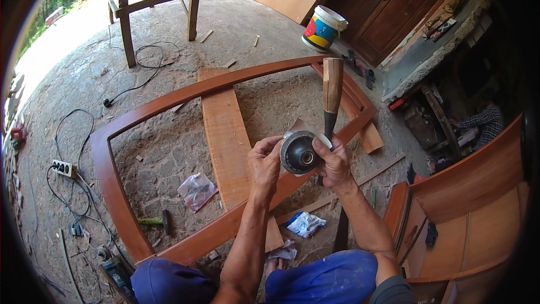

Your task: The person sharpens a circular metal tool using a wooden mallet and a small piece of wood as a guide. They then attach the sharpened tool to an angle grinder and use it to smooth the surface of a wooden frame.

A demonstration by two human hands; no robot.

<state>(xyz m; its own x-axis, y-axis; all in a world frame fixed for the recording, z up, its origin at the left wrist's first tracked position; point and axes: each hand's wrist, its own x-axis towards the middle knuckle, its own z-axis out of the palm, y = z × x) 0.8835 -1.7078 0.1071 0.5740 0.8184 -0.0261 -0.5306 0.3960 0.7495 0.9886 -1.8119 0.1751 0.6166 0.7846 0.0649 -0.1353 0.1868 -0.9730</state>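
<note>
Both my hands are raised over the near rail of a reddish-brown wooden frame. Between them is a round black sanding pad, its hub facing up, with a piece of sandpaper showing beyond its far edge. My left hand pinches the pad's left edge, fingers closed. My right hand grips the opposite edge, thumb on top. A tool with a faceted wooden handle and dark metal neck stands upright in the right hand too; the hand hides its lower part.
A plank lies under the frame. Nearby are plastic bags, a hammer, an angle grinder and a power strip with loose cables. A bucket stands beyond; curved woodwork and another person's checked sleeve are at right.
</note>
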